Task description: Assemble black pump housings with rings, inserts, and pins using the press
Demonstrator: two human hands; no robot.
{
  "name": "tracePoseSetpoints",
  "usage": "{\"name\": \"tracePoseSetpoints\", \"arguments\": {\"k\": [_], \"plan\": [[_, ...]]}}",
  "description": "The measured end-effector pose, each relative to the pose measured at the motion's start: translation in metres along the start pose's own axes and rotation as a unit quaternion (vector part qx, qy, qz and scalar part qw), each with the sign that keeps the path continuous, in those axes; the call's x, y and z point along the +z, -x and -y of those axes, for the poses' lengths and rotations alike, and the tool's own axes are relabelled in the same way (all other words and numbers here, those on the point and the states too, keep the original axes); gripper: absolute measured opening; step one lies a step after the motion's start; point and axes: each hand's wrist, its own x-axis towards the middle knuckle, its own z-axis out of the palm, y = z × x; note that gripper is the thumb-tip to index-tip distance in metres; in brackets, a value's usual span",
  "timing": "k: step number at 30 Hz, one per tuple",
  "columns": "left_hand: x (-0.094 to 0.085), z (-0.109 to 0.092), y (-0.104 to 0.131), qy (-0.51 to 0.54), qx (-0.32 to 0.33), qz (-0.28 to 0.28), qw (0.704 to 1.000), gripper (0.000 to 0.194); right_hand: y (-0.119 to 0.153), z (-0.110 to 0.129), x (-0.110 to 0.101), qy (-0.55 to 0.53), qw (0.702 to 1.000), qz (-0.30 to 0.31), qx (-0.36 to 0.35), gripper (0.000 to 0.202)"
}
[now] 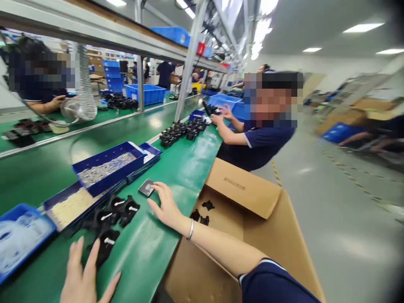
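My left hand [82, 275] is spread over the green work surface at the lower left, its fingers apart beside several black plastic parts [105, 244] that carry white pins. It holds nothing. My right hand [167, 208] reaches in from the right with fingers stretched and the thumb apart. Its fingertips are at the edge of a small dark square block [146, 187] with a grey top; whether they touch it I cannot tell. More black parts [128, 210] lie between the two hands, clustered against the bins.
Blue bins hold metal pins [109, 168], cream pieces [74, 206] and pale translucent rings [22, 240]. An open cardboard box [252, 235] with a few black parts stands below the bench edge. A co-worker [265, 139] sits farther along; another person [41, 84] works across the bench.
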Motion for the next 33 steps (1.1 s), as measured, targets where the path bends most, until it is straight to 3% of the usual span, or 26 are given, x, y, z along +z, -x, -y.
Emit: {"name": "tracePoseSetpoints", "arguments": {"k": [6,10,14,16,19,21,23,24,26,28,30,33], "plan": [[-0.006,-0.016,-0.014,-0.018,-0.062,0.088,0.994,0.074,0.005,0.022,0.014,-0.014,0.989,0.092,-0.115,0.052],[-0.013,-0.02,-0.002,-0.003,-0.07,0.105,0.992,0.074,0.006,0.036,0.022,-0.074,0.974,0.179,-0.118,0.051],[-0.024,-0.021,0.011,0.005,-0.08,0.098,0.992,0.078,-0.002,0.043,0.015,-0.147,0.945,0.254,-0.142,0.051],[-0.03,-0.018,0.01,0.005,-0.082,0.082,0.993,0.078,-0.022,0.036,0.006,-0.158,0.958,0.192,-0.146,0.043],[-0.044,-0.009,-0.005,0.001,-0.076,0.027,0.997,0.076,-0.073,0.018,-0.011,-0.128,0.987,-0.042,-0.091,0.022],[-0.056,-0.002,-0.025,-0.001,-0.072,-0.03,0.997,0.075,-0.105,0.009,-0.023,-0.094,0.98,-0.166,-0.054,0.018],[-0.065,0.004,-0.044,0.0,-0.071,-0.084,0.994,0.07,-0.124,0.01,-0.029,-0.075,0.972,-0.216,-0.059,0.018],[-0.068,0.006,-0.052,0.004,-0.073,-0.105,0.992,0.067,-0.126,0.015,-0.03,-0.075,0.972,-0.21,-0.081,0.019],[-0.068,0.009,-0.059,0.019,-0.082,-0.127,0.988,0.06,-0.118,0.03,-0.024,-0.073,0.982,-0.11,-0.138,0.02],[-0.063,0.008,-0.051,0.034,-0.097,-0.122,0.987,0.053,-0.101,0.047,-0.011,-0.044,0.981,0.089,-0.167,0.024],[-0.059,0.003,-0.03,0.04,-0.116,-0.1,0.987,0.048,-0.083,0.058,0.003,-0.009,0.953,0.262,-0.152,0.028],[-0.066,-0.007,0.015,0.021,-0.149,-0.064,0.986,0.048,-0.061,0.059,0.013,-0.016,0.922,0.362,-0.14,0.034]]}}
